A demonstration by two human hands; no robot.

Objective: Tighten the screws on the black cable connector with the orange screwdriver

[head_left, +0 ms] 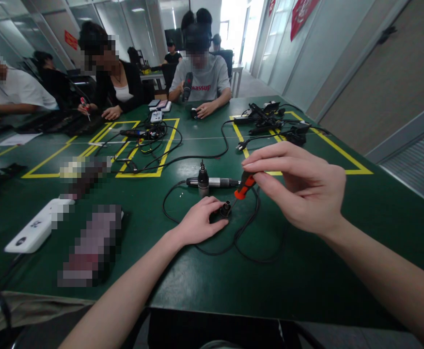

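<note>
On the green table, my left hand (pixel 201 220) has its thumb and fingers pinched around a small black cylindrical part (pixel 226 208) that stands upright. My right hand (pixel 295 186) grips a screwdriver (pixel 246 186) with a black and orange handle, tilted so its thin shaft points down at the black part. Whether the tip touches the part cannot be made out. Just beyond my left hand, a dark tool piece (pixel 203 180) with a pointed metal tip stands upright. Behind it lies a silver and black pen-shaped electric tool (pixel 217 182), whose black cable (pixel 246 228) loops around my hands.
To the left are a white power strip (pixel 33 228) and a blurred-out phone (pixel 91 242). Tangled cables (pixel 149 135) lie inside yellow tape, and more black cables with plugs (pixel 270 121) sit at the far right. Across the table, a person (pixel 200 72) holds a dark power tool.
</note>
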